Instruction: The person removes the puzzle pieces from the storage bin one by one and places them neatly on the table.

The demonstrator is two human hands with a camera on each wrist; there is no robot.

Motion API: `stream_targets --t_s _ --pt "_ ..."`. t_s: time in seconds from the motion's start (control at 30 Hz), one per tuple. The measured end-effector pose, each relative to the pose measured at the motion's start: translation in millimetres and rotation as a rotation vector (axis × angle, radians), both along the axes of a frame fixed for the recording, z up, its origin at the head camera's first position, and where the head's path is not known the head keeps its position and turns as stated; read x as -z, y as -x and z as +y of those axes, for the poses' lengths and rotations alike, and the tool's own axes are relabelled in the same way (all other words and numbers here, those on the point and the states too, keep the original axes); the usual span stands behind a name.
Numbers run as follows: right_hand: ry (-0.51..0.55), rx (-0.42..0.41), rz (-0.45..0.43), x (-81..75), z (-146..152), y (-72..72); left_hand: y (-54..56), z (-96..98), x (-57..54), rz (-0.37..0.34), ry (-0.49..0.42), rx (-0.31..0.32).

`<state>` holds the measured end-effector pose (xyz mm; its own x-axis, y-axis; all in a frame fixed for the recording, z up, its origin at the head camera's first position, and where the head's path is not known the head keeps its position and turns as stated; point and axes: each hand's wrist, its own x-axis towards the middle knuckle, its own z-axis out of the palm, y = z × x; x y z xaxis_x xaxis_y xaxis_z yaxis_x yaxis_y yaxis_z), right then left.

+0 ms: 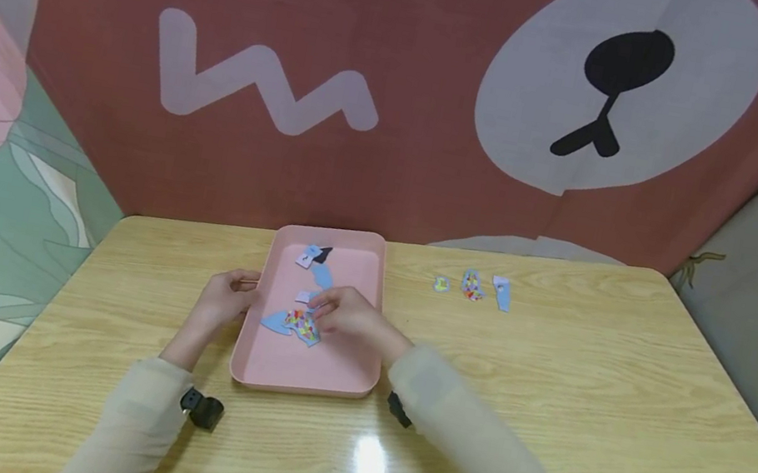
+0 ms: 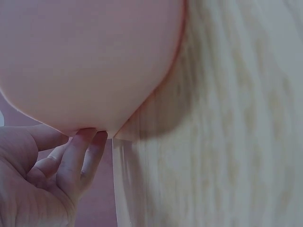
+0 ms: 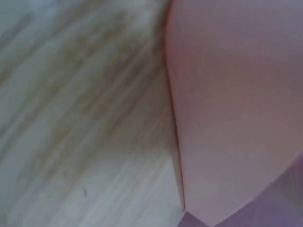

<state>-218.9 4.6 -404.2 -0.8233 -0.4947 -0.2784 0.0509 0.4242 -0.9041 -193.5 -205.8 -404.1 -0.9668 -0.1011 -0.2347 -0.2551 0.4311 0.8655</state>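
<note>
Currently I have the left hand [image 1: 225, 297] pinching the pink tray [image 1: 341, 375] at its left edge. From the right, my right hand [image 1: 355, 319] reaches over it, fingers bent near the patterned piece [image 1: 302, 326] lying inside; whether they pinch anything, I cannot tell.

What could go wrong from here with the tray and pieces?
1. The right hand is down among close-set paper pieces; its fingertips might drag the colourful piece or the blue piece beside it.
2. The left hand holds the rim of the pink tray; a tug could shift the tray and slide any loose pieces.
3. Three small pieces lie outside the tray and might get overlooked.
</note>
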Motion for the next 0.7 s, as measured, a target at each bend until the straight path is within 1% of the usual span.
stream_targets --t_s 0.13,0.33,0.5,0.7 --pt "-0.054 -0.006 0.042 3.7 -4.7 -2.3 -0.6 -0.6 -0.6 0.005 0.017 0.008" --pt "-0.066 0.014 0.054 10.9 -13.5 -1.3 0.6 -1.2 0.6 0.003 0.018 0.004" --pt "-0.091 0.027 0.091 17.0 -19.3 -1.4 1.3 -1.4 1.5 -0.002 0.010 0.001" --pt "-0.144 0.033 0.138 16.4 -21.6 -4.0 1.5 -1.8 2.5 -0.008 0.011 -0.001"
